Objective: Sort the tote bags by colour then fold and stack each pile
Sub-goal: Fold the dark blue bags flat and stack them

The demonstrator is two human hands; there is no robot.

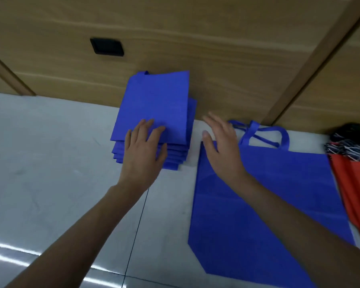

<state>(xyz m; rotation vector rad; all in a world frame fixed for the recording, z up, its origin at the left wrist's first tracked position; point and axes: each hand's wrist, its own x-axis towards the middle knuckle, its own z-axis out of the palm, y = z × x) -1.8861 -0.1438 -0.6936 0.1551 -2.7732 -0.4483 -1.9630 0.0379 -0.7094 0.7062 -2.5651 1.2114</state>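
Observation:
A stack of several folded blue tote bags (156,104) stands on the pale grey table against the wooden wall. My left hand (142,152) lies flat on the near edge of the top bag, fingers straight. To the right, an unfolded blue tote bag (247,215) lies flat, its handles (264,135) pointing to the wall. My right hand (222,146) hovers open over that bag's upper left corner, fingers spread and holding nothing. At the far right edge lies a pile of red tote bags (355,183).
The wooden wall panel (195,38) rises right behind the stack and carries a black rectangular socket (106,47). A dark striped bundle (349,142) sits on top of the red bags. A thin dark seam (136,231) runs across the grey table (50,163).

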